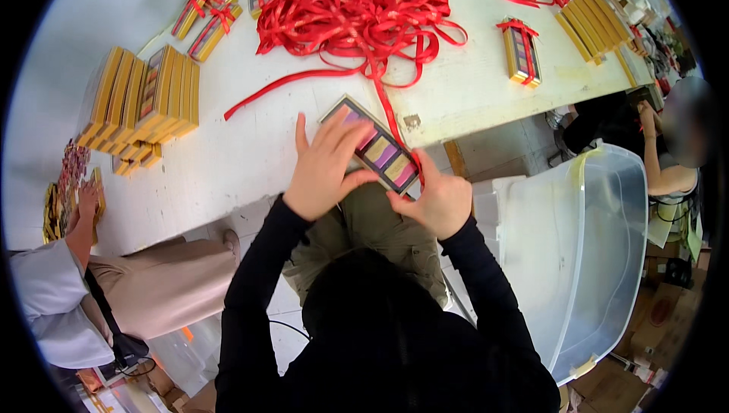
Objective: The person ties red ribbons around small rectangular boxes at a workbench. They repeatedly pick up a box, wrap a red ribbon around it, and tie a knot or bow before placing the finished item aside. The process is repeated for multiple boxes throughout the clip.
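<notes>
A slim dark-framed gift box (383,152) with gold edges and purple-and-gold pieces in its face lies aslant over the table's near edge. My right hand (440,199) grips its lower right end between thumb and fingers. A red ribbon (389,113) runs from the big ribbon heap (357,14) down to that end, where a bit of red shows by my right fingers. My left hand (325,166) has its fingers stretched over the box's upper left part, thumb apart on the near side. The box's underside is hidden.
Gold-edged boxes (148,98) stand stacked at the left, more (592,24) at the far right. Several ribbon-tied boxes (215,32) lie behind, and one (521,52) at right. A clear plastic tub (607,246) is on my right. People sit or stand at both sides.
</notes>
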`<state>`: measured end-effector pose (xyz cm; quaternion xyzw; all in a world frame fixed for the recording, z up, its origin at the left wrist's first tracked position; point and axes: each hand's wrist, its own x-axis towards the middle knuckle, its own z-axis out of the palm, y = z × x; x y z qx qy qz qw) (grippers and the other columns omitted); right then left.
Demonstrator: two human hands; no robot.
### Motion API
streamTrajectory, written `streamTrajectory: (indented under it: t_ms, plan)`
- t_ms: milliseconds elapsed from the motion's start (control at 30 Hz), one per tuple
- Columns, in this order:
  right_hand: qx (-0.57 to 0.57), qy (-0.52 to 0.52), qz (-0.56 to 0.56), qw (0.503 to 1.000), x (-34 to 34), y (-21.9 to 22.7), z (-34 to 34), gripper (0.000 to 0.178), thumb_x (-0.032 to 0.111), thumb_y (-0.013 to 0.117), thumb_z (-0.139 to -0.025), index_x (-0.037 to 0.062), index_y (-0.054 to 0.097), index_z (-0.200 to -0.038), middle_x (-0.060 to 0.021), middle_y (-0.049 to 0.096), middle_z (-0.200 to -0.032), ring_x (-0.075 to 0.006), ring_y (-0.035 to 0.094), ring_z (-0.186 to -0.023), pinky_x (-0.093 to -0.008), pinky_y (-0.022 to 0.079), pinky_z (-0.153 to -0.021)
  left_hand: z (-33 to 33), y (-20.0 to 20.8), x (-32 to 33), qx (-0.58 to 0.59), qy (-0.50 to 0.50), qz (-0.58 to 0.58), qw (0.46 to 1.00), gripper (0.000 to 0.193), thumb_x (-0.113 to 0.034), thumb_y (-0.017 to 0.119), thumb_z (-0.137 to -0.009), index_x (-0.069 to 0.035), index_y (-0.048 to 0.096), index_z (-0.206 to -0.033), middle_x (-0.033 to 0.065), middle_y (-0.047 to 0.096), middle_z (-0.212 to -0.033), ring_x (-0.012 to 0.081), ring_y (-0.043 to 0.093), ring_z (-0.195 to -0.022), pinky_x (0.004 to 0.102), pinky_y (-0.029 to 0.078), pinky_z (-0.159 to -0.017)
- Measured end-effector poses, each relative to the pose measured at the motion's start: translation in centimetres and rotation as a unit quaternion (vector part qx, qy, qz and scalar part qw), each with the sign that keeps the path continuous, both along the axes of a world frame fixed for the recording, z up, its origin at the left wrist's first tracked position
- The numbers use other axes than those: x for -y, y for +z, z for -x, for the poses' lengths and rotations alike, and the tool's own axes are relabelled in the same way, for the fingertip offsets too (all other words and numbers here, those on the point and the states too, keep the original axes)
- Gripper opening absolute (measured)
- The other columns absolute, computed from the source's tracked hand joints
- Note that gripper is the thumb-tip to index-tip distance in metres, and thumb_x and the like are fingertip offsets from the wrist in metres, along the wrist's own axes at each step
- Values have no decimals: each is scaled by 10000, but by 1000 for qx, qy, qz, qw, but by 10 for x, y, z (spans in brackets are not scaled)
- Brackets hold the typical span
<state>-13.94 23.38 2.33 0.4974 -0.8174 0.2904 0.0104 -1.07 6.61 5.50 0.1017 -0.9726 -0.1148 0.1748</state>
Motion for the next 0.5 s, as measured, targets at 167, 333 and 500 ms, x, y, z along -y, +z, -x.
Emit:
streamTrajectory:
  t_ms: [167, 333, 500]
  plan:
    - [0, -25, 22, 999, -14, 5, 8, 648, 400, 770, -696, 37, 564, -1192, -32, 517, -543, -202, 556, -472, -308, 441, -467, 32, -12, 3, -7, -22, 1, 1000, 603, -362, 594, -849, -118, 396, -1364, 66, 368, -1408, 311, 264, -1349, 610, 103, -1069]
    - [217, 64, 197, 954, 13, 38, 21, 171, 155, 621, -867, 37, 663, -983, -152, 640, -685, -248, 634, -570, -305, 476, -524, 51, 13, 0, 5, -156, -99, 983, 356, -333, 510, -911, -118, 552, -1191, 63, 520, -1256, 260, 329, -1332, 580, -16, -1094]
    - [369, 35, 215, 904, 16, 54, 16, 208, 85, 619, -869, 20, 648, -1065, -67, 639, -693, -65, 571, -615, -221, 458, -573, 73, 62, 63, 172, -195, -206, 943, 302, -327, 425, -973, -117, 640, -949, 9, 633, -894, 157, 569, -949, 500, -30, -1123]
